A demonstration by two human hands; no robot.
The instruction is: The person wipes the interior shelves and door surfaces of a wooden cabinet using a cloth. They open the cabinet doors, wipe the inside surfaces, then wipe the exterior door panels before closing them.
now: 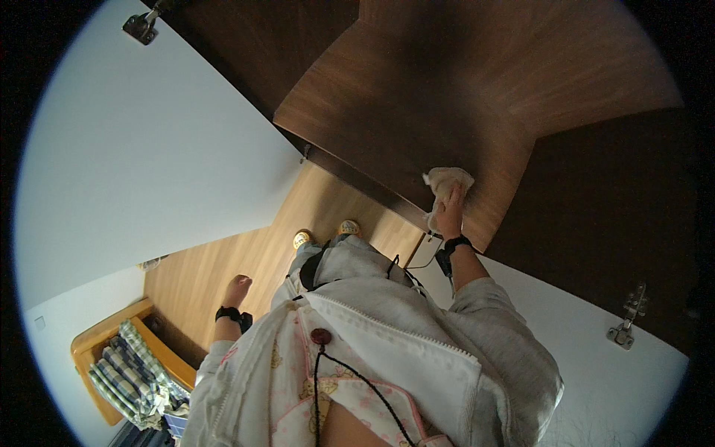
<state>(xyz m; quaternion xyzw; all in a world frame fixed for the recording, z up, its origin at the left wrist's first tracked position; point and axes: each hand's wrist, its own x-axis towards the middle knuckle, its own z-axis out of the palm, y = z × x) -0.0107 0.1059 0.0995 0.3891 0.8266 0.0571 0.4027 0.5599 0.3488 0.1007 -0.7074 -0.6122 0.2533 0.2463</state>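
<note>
My right hand [451, 215] presses a pale cloth [447, 180] flat against the brown wood-grain bottom board [391, 142] of a cabinet, near its front right corner. Part of the cloth shows beyond my fingertips and part beside the palm. My left hand [239, 289] hangs low at my side, away from the cabinet and above the wooden floor. Its fingers look curled in, and nothing shows in them. Both wrists wear black bands.
White cabinet doors stand open on the left [156, 156] and right [558, 318], with metal hinges [621, 335]. Below lies the wood-look floor [223, 257], with my yellow shoes [302, 239] on it. At lower left, a wooden bed frame or chair [84, 346] holds checked fabric [123, 369].
</note>
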